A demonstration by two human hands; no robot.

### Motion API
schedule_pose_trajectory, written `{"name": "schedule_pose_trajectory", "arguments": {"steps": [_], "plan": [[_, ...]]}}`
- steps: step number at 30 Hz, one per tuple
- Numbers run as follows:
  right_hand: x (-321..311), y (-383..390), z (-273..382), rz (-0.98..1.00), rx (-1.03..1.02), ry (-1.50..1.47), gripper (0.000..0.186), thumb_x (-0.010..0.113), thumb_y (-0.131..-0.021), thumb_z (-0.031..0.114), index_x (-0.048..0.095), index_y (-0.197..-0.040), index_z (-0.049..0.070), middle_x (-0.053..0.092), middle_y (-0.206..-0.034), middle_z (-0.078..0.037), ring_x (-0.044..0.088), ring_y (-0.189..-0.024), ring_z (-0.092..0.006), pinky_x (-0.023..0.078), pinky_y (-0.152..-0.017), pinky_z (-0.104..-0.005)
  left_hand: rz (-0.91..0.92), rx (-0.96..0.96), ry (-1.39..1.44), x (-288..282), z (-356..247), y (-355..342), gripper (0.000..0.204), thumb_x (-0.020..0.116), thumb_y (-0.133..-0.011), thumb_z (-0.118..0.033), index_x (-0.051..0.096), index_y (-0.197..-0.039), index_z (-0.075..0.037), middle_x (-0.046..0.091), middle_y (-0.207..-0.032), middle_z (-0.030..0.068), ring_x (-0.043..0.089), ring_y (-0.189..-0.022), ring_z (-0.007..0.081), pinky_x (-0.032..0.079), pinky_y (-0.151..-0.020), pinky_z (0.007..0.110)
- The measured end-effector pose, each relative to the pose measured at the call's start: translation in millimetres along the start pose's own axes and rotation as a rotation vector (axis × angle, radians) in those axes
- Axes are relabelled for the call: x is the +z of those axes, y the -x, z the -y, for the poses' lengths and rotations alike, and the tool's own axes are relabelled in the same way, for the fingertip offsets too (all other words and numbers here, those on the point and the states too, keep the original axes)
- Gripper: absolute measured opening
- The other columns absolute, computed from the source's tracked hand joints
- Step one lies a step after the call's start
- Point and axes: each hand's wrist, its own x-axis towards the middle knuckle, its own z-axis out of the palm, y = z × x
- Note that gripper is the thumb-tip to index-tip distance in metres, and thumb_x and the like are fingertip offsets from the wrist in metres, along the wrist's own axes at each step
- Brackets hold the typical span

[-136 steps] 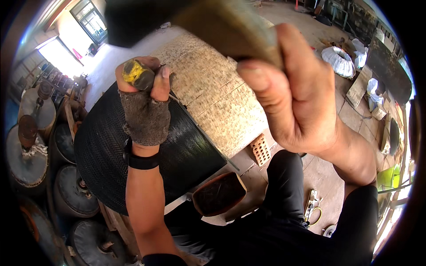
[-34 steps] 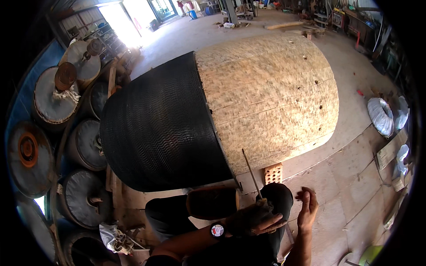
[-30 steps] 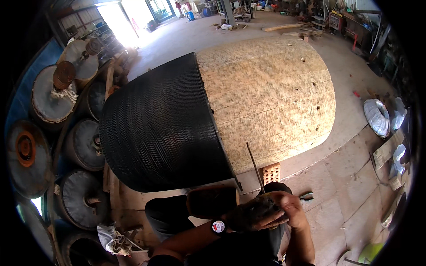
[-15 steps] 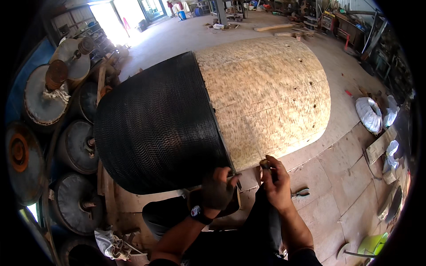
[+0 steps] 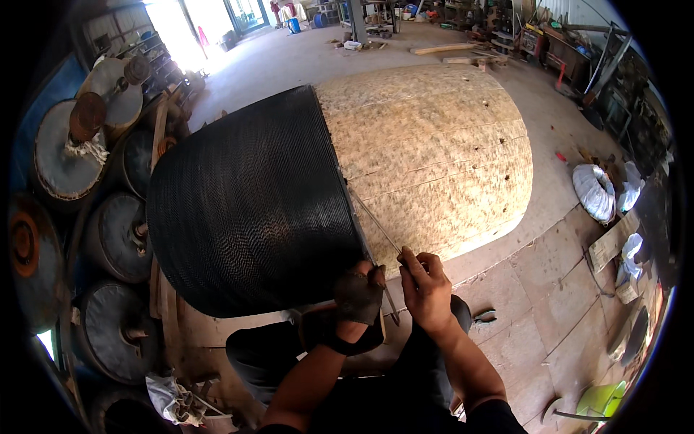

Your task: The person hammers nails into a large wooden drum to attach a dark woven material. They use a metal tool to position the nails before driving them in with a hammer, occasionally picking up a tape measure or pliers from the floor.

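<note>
In front of me lies a large drum point(image 5: 434, 137), its right part bare and tan. Black ridged strip point(image 5: 246, 195) is wound closely round its left part. At the near end of the winding's edge, my gloved left hand point(image 5: 358, 296) is closed on a narrow dark strip point(image 5: 392, 307), whose free end pokes out beside the fingers. My bare right hand point(image 5: 425, 286) grips the handle of a long, thin-shafted screwdriver-like tool point(image 5: 376, 223). Its shaft slants up and left across the tan surface, the tip close to the winding's edge. Whether the tip touches the strip I cannot tell.
Several dark round rollers point(image 5: 119, 329) are stacked along the left. A pair of pliers point(image 5: 484, 316) lies on the tiled floor at my right. Farther right are a white wrapped coil point(image 5: 594, 193), boards point(image 5: 613, 242) and a lime-green bucket point(image 5: 601, 399).
My right hand has moved slightly left and turned, and the tool's shaft now lies across to the winding's edge. My left hand has shifted a little, its fingers more closed.
</note>
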Motion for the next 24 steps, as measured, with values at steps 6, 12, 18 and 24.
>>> {"name": "schedule_pose_trajectory", "arguments": {"steps": [6,12,18,24], "plan": [[9,-15,8,0.022,0.048,-0.094,0.040,0.072,-0.089,0.000,0.069,-0.129,0.006,0.066,-0.102,-0.013,0.070,-0.079,-0.0317,0.057,-0.067,-0.0398,0.059,-0.056,0.134,-10,-26,-5,0.017,0.069,-0.092,-0.014,0.060,-0.083,-0.004,0.062,-0.068,0.0170,0.063,-0.063,0.0343,0.047,-0.058,0.043],[15,-19,-4,-0.001,-0.003,-0.121,0.040,0.071,-0.090,-0.001,0.069,-0.130,0.005,0.065,-0.100,-0.015,0.069,-0.076,-0.0312,0.057,-0.065,-0.0401,0.053,-0.062,0.091,-11,-41,-9,0.017,0.066,-0.092,-0.015,0.058,-0.081,-0.004,0.062,-0.067,0.0175,0.063,-0.062,0.0336,0.047,-0.058,0.043],[19,-21,-10,0.008,-0.063,-0.013,0.041,0.071,-0.090,0.003,0.069,-0.131,0.008,0.063,-0.099,-0.014,0.069,-0.074,-0.0302,0.056,-0.059,-0.0398,0.073,-0.117,0.282,2,-17,-8,0.019,0.065,-0.091,-0.017,0.057,-0.080,-0.003,0.063,-0.067,0.0169,0.063,-0.062,0.0323,0.047,-0.058,0.041],[17,-27,-1,0.083,-0.034,0.004,0.048,0.071,-0.087,0.008,0.067,-0.135,0.012,0.061,-0.099,-0.014,0.069,-0.074,-0.0333,0.058,-0.061,-0.0428,0.155,-0.142,0.191,-10,-26,-9,0.012,0.066,-0.093,-0.008,0.057,-0.086,-0.003,0.056,-0.067,0.0063,0.054,-0.065,0.0154,0.046,-0.062,0.034]]}}
